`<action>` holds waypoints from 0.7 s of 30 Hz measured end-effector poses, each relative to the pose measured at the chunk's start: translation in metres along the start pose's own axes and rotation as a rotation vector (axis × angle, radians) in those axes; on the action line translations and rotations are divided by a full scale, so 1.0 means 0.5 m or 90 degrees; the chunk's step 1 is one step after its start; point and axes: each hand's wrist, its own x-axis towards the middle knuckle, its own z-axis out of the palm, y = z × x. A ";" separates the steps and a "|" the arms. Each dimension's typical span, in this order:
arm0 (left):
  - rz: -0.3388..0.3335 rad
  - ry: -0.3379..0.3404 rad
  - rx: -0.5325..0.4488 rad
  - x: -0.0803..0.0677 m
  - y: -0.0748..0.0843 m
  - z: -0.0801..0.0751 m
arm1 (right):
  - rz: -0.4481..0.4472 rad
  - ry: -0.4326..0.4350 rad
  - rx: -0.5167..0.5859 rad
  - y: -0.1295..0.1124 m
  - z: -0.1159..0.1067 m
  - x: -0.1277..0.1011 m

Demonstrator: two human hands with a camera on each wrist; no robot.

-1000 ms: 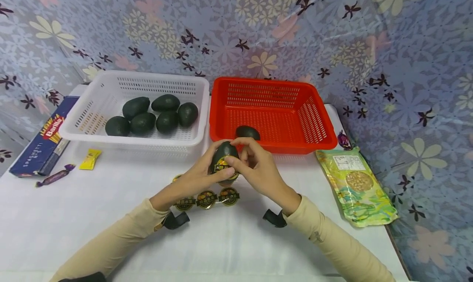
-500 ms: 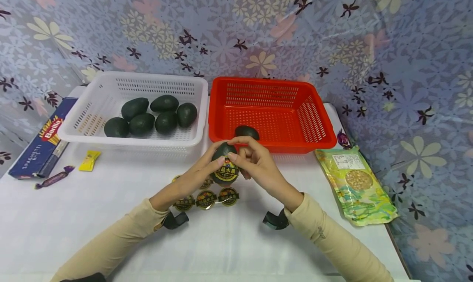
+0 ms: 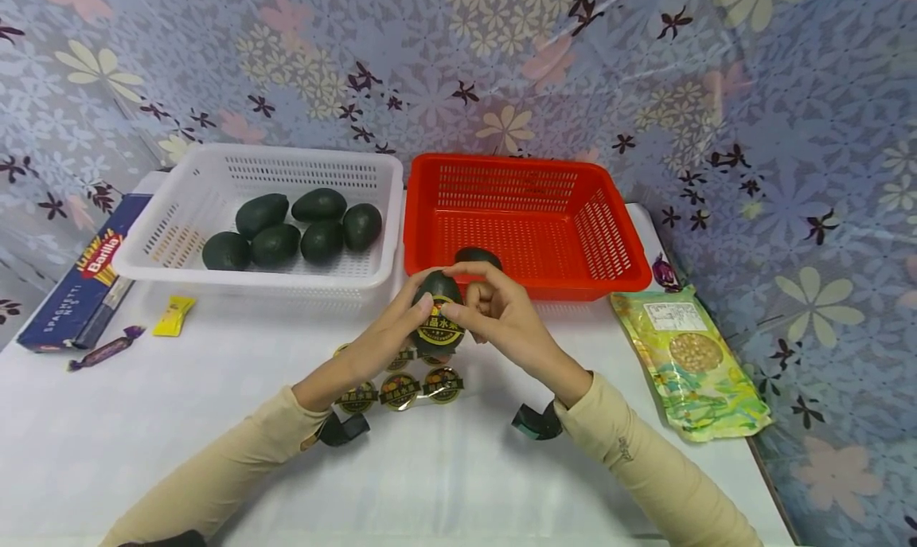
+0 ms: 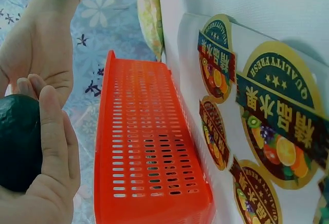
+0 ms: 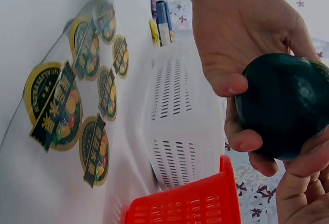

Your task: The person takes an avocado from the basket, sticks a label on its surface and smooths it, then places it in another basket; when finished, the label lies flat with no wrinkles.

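Centre of frame: left hand [image 3: 383, 336] and right hand [image 3: 501, 316] both grasp one avocado [image 3: 437, 288], lifted above the table [image 3: 179, 420] just before the red basket [image 3: 616, 268]. Round sticker [image 3: 438, 334] on its near face, under both thumbs. Sticker sheet [image 3: 397, 388] lies below.

"Barilla" on the blue box [image 3: 84, 274]; "QUALITTFRESH" on the stickers [image 4: 280, 116]

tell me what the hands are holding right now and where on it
Both hands hold one dark green avocado. The left hand grips its left side, thumb on the front; the right hand pinches its right side, thumb on the round sticker.
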 end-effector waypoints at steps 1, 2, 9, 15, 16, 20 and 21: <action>0.001 -0.001 0.000 0.000 -0.001 0.000 | -0.002 -0.002 -0.001 0.001 -0.001 0.000; 0.000 -0.002 0.000 0.001 -0.001 0.000 | -0.003 -0.004 -0.001 0.001 -0.003 0.000; -0.002 -0.005 -0.026 0.001 -0.003 0.002 | 0.015 -0.030 0.011 0.002 -0.010 -0.001; 0.022 0.040 -0.048 0.010 0.009 -0.003 | 0.026 -0.038 0.015 -0.001 -0.018 0.004; 0.029 0.062 -0.037 0.013 0.014 -0.005 | 0.023 -0.034 0.007 0.000 -0.018 0.005; 0.055 0.147 0.010 0.026 0.029 -0.012 | 0.014 -0.015 -0.044 0.005 -0.012 0.008; 0.059 0.159 0.018 0.029 0.033 -0.014 | 0.015 -0.011 -0.054 0.006 -0.010 0.009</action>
